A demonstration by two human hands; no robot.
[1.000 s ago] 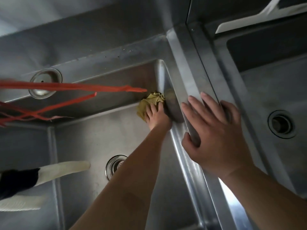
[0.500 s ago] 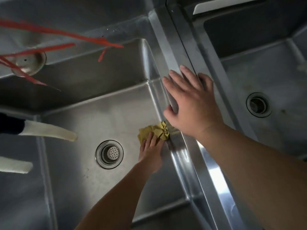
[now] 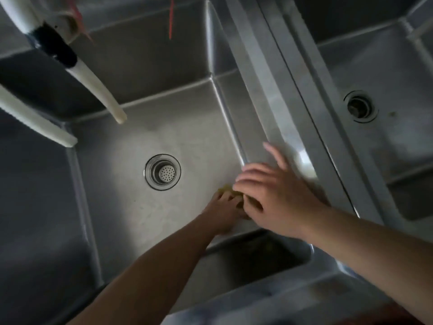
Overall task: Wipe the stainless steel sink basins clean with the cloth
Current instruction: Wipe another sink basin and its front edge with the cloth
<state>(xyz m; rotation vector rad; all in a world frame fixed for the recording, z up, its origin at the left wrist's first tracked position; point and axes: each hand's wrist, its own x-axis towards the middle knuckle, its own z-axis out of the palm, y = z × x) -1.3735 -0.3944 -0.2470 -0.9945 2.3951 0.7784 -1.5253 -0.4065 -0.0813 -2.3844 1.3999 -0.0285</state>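
Note:
My left hand (image 3: 220, 215) reaches down into the left sink basin (image 3: 164, 134) and presses a bunched yellow cloth (image 3: 226, 188) onto the basin floor, close to the right wall near the front corner. Its fingers lie over the cloth and are partly hidden. My right hand (image 3: 281, 195) is blurred, with fingers spread, just above the cloth and my left fingers, beside the steel divider (image 3: 290, 90). It holds nothing. Most of the cloth is covered by both hands.
A round strainer drain (image 3: 162, 172) sits in the middle of the left basin. The right basin (image 3: 389, 146) has its own drain (image 3: 360, 106). Two white spouts (image 3: 96, 87) hang over the left basin's back left. A red string (image 3: 171, 17) dangles at the top.
My left hand has dragged the cloth along the right wall from the far corner to the near corner. My right hand has come off the divider rim and moved toward the cloth.

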